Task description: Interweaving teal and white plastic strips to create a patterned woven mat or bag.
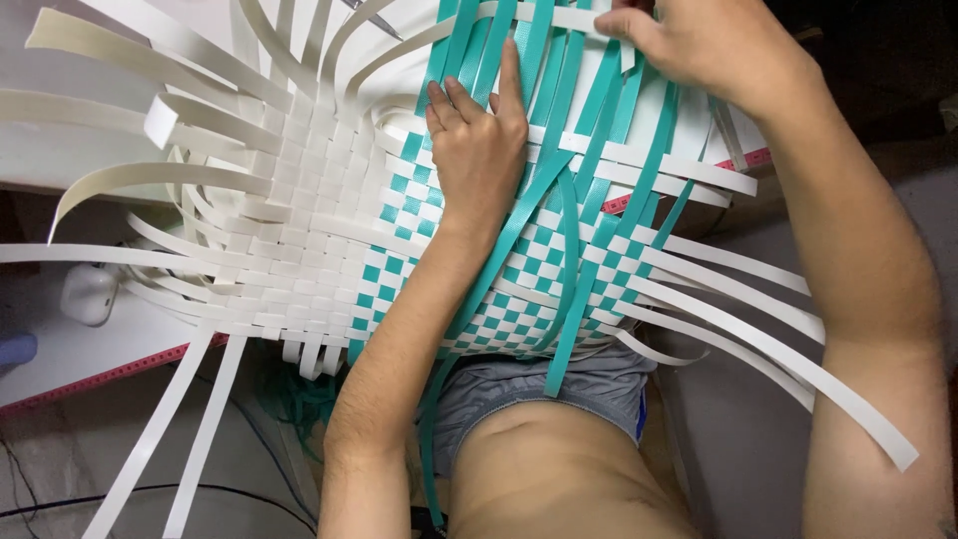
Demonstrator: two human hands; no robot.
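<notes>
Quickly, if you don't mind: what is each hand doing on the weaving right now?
Left hand: open, pressed flat on the teal strips of the woven mat.
Right hand: fingers curled, pinching a white strip at the top edge.

- Packages: none in view.
- Labels: none to be made out on any item.
- Signs: none.
- Screens: none.
</notes>
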